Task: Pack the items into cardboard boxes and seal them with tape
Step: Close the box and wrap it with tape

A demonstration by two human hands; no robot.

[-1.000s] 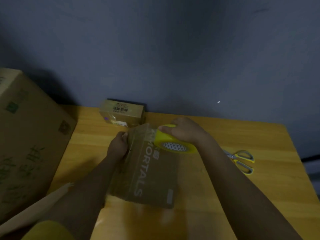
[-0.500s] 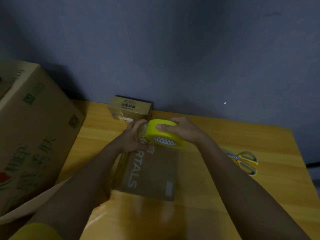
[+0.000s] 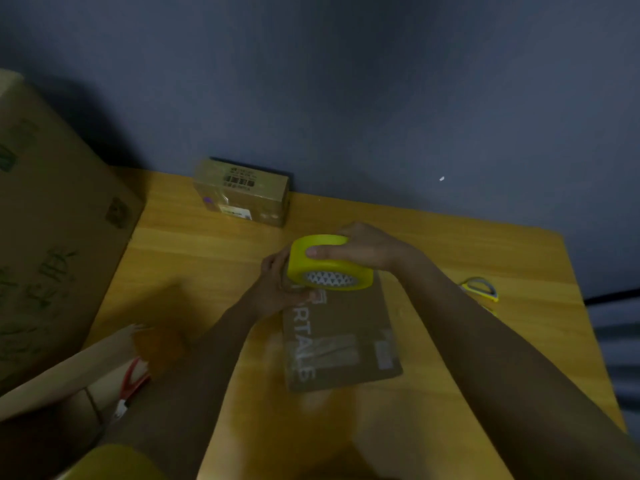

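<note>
A flat brown cardboard box (image 3: 341,337) with white lettering lies on the wooden table (image 3: 214,251). My right hand (image 3: 363,249) grips a yellow roll of tape (image 3: 327,261) held over the box's far end. My left hand (image 3: 280,285) rests at the far left corner of the box, touching the roll's left side, fingers pinched at the tape's loose end. A second small box (image 3: 242,192), sealed and labelled, stands at the back by the wall.
A large printed carton (image 3: 52,244) stands at the left, with an open cardboard flap (image 3: 69,368) below it and something red (image 3: 133,379) inside. Yellow-handled scissors (image 3: 479,289) lie at the right, partly behind my right forearm. A dark wall runs behind the table.
The box went from tilted up to lying flat. My left hand moved from its left side to the far end next to the roll. The view shifted slightly.
</note>
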